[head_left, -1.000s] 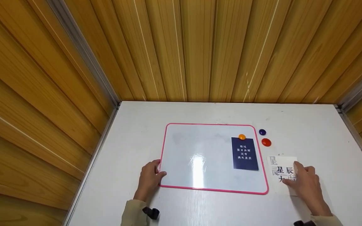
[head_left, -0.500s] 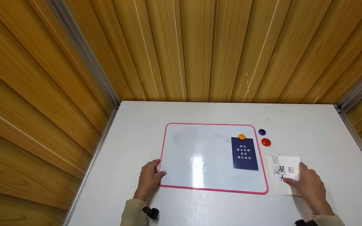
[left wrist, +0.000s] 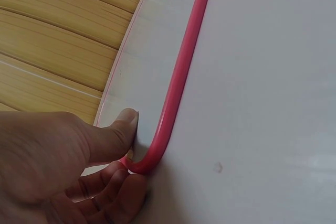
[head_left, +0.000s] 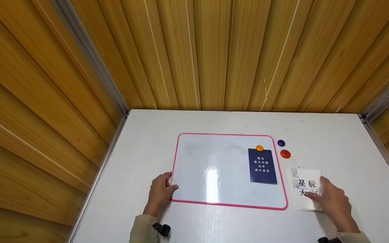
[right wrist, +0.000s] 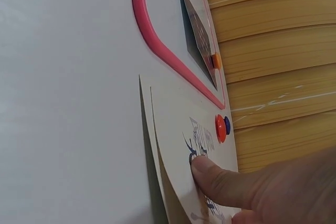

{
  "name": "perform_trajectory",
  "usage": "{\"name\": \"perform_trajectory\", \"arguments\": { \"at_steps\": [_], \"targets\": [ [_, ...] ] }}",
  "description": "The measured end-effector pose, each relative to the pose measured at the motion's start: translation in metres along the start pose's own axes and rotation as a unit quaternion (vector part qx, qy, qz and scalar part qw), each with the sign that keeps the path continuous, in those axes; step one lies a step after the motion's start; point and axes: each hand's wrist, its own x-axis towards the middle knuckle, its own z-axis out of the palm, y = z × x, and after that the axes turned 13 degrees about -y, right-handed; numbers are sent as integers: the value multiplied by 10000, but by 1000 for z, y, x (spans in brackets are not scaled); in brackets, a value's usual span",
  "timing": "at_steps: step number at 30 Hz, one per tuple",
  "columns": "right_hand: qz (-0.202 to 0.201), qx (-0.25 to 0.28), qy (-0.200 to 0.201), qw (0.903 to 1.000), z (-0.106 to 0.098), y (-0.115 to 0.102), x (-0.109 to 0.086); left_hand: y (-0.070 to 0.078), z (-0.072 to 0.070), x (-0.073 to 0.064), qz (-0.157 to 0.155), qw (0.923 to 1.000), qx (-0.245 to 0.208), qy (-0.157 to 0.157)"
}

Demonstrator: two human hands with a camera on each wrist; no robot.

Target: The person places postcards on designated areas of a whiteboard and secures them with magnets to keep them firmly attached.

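My left hand [head_left: 160,193] grips the near left corner of a pink-framed whiteboard [head_left: 198,162], its thumb on the board's face and its other fingers at the frame [left wrist: 176,82]. On the right, my right hand [head_left: 333,199] pinches a white card [head_left: 307,175] printed with dark Chinese characters, thumb on its printed face. In the right wrist view the card [right wrist: 170,129] lies over a second card [right wrist: 148,150], with their near edges slightly apart. Fingers beneath the cards are mostly hidden. A navy card [head_left: 263,173] lies on the whiteboard under an orange round magnet [head_left: 259,148].
A red round magnet [head_left: 285,154] and a dark blue one [head_left: 281,143] rest on the white table [head_left: 235,226], just right of the whiteboard. Wood-patterned panels [head_left: 211,54] wall the table's far and left sides.
My right hand has shifted slightly right, and the top white card has slid a little with it. My left hand and the whiteboard stay in place.
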Motion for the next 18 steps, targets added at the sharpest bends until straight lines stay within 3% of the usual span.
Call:
{"name": "perform_trajectory", "arguments": {
  "at_steps": [18],
  "targets": [
    [177,-56,37,9998,-3,1,3,-2,1,0,61,9998,166,26]
  ]
}}
